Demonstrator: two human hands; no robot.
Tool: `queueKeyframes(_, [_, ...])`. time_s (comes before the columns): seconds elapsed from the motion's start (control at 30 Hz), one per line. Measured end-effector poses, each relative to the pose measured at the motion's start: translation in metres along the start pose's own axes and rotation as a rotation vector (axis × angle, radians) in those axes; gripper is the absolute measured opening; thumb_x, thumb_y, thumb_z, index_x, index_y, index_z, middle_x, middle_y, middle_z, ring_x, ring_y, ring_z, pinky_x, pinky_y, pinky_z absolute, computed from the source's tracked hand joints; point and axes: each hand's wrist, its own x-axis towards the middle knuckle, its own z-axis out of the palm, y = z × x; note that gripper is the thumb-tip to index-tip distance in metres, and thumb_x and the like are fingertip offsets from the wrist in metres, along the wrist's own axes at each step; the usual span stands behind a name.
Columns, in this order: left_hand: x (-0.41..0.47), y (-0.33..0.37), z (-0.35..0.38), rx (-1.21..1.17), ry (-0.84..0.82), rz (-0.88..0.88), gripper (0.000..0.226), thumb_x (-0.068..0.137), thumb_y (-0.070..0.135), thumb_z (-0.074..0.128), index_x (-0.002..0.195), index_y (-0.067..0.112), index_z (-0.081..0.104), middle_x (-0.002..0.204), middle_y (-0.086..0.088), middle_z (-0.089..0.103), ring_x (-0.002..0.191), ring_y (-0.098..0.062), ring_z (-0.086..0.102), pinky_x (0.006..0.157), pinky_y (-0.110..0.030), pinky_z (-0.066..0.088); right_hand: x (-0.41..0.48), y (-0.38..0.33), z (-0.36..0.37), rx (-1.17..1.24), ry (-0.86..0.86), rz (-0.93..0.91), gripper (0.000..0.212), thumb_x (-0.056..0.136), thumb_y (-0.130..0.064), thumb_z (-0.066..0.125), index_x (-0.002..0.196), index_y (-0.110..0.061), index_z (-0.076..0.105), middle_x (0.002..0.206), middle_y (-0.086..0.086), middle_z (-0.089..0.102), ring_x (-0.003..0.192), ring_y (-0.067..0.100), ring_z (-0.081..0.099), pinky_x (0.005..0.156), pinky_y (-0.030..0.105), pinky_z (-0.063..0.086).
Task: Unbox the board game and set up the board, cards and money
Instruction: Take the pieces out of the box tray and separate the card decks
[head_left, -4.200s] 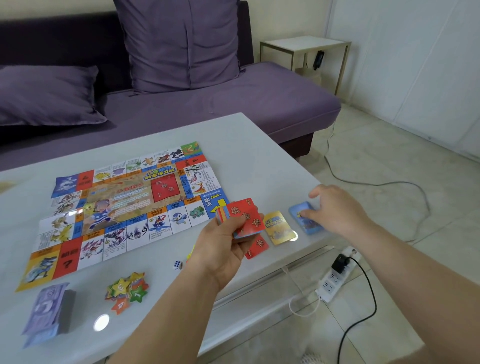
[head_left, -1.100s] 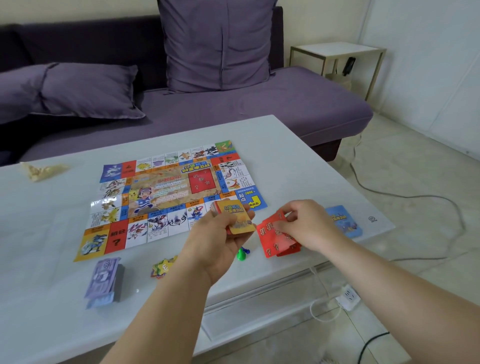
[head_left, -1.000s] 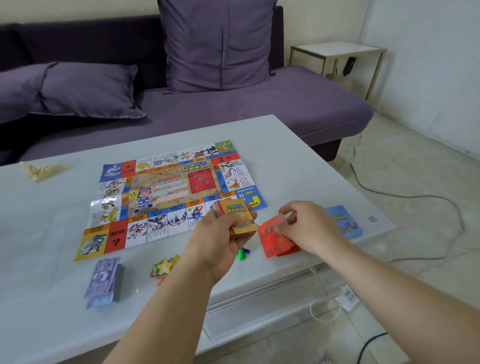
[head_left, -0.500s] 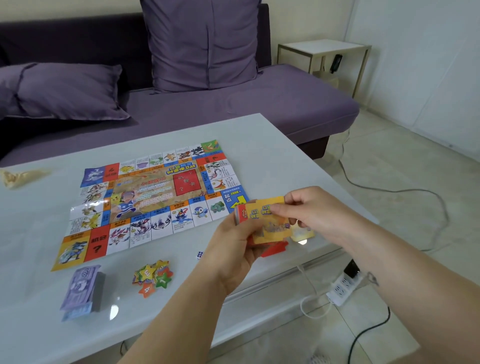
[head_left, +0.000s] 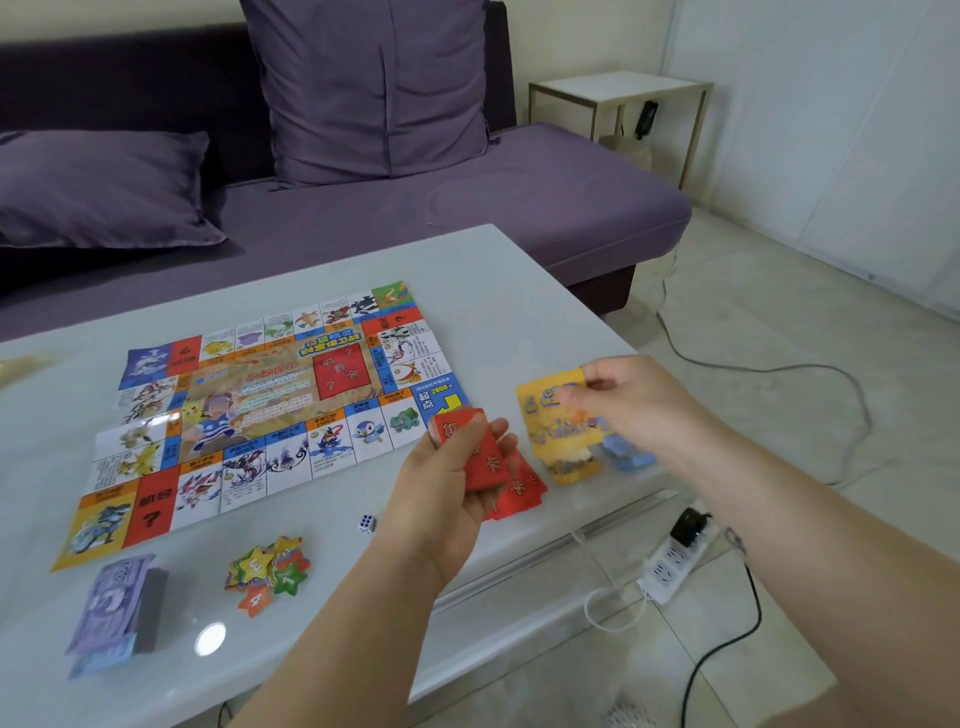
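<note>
Red cards (head_left: 479, 460): left hand (head_left: 436, 501); yellow card (head_left: 556, 423): right hand (head_left: 641, 405).

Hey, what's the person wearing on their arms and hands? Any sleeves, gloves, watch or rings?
Nothing worn shows. The left hand and right hand are bare, with no gloves and no ring visible, though motion blur softens the right one. The left forearm and right forearm are uncovered down to the picture's edge: no sleeve, watch or bracelet in view.

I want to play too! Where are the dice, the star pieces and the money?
Die (head_left: 367, 522), head view, its white top face.
Star tokens (head_left: 254, 564), head view, the yellow star on top.
Paper money (head_left: 111, 597), head view, top purple note.
</note>
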Motion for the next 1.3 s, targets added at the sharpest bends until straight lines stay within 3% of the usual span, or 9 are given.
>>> queueKeyframes(0.17, [0.004,0.010,-0.007,-0.016,-0.008,-0.006,0.025,0.095,-0.004,0.035,0.109,0.005,0.054,0.100,-0.014,0.069,0.088,-0.022,0.068,0.074,-0.032,0.053,0.005,0.016,0.007,-0.309,0.023,0.014,0.007,0.082,-0.023,0.071,0.088,-0.022,0.068,0.082,-0.001,0.068,0.073,0.014,0.064,0.069,0.030,0.051])
queueKeyframes(0.37, [0.000,0.011,-0.010,0.081,-0.055,0.035,0.022,0.093,-0.006,0.046,0.101,0.009,0.060,0.086,-0.006,0.074,0.075,-0.016,0.072,0.061,-0.025,0.058,0.004,0.017,0.011,-0.632,0.088,0.034,0.047,0.080,-0.043,0.070,0.121,-0.023,0.061,0.114,-0.003,0.056,0.105,0.018,0.055,0.090,0.033,0.043])
queueKeyframes(0.5, [-0.005,0.009,-0.006,0.138,-0.028,0.037,0.020,0.090,-0.006,0.052,0.097,0.012,0.057,0.070,-0.002,0.071,0.059,-0.012,0.068,0.054,-0.025,0.057,-0.005,-0.003,0.013,-0.361,0.090,-0.037,0.036,0.085,-0.045,0.063,0.110,-0.019,0.066,0.100,-0.009,0.062,0.094,0.008,0.060,0.078,0.024,0.042])
queueKeyframes(0.6, [-0.011,0.007,-0.002,0.152,-0.080,0.029,0.019,0.089,-0.009,0.051,0.096,0.008,0.056,0.067,-0.005,0.070,0.055,-0.015,0.067,0.045,-0.025,0.053,-0.014,-0.018,0.021,-0.085,-0.110,0.008,0.029,0.085,-0.044,0.063,0.089,-0.016,0.070,0.063,-0.019,0.062,0.056,-0.010,0.054,0.055,0.012,0.039])
queueKeyframes(0.7, [-0.015,0.007,-0.004,0.156,-0.120,0.036,0.018,0.090,-0.007,0.051,0.098,0.007,0.057,0.073,-0.008,0.072,0.062,-0.018,0.069,0.048,-0.025,0.053,-0.013,-0.017,0.032,-0.078,-0.152,-0.011,0.017,0.084,-0.032,0.070,0.081,-0.015,0.068,0.056,-0.013,0.054,0.041,-0.007,0.046,0.045,0.005,0.034])
queueKeyframes(0.9, [-0.010,0.026,-0.024,0.143,-0.016,0.088,0.020,0.093,-0.004,0.044,0.099,0.009,0.058,0.084,-0.009,0.073,0.076,-0.018,0.070,0.073,-0.032,0.058,-0.004,-0.015,0.036,0.103,-0.097,0.057,0.006,0.085,-0.023,0.069,0.081,-0.019,0.068,0.055,-0.014,0.061,0.049,-0.002,0.052,0.054,0.014,0.039])
queueKeyframes(1.03, [-0.005,0.037,-0.038,0.095,0.052,0.142,0.021,0.094,-0.003,0.045,0.108,0.008,0.056,0.088,-0.012,0.072,0.080,-0.022,0.071,0.068,-0.030,0.060,-0.006,-0.009,0.052,-0.173,-0.120,0.026,0.023,0.083,-0.026,0.071,0.103,-0.023,0.061,0.079,-0.003,0.065,0.068,0.006,0.060,0.053,0.018,0.039])
queueKeyframes(1.17, [-0.007,0.033,-0.037,0.127,0.048,0.119,0.021,0.091,-0.003,0.050,0.108,0.008,0.057,0.089,-0.013,0.071,0.071,-0.018,0.072,0.058,-0.026,0.058,-0.008,-0.004,0.062,-0.479,0.026,-0.081,0.031,0.085,-0.043,0.065,0.110,-0.026,0.060,0.096,-0.009,0.054,0.087,0.010,0.054,0.072,0.026,0.039])
queueKeyframes(1.3, [-0.009,0.021,-0.028,0.187,0.015,0.089,0.023,0.087,-0.004,0.057,0.105,0.010,0.058,0.084,-0.009,0.071,0.065,-0.016,0.070,0.058,-0.027,0.058,-0.014,-0.023,0.052,-0.079,-0.058,-0.020,0.031,0.085,-0.047,0.062,0.081,-0.016,0.065,0.071,-0.010,0.058,0.069,0.004,0.054,0.061,0.017,0.037])
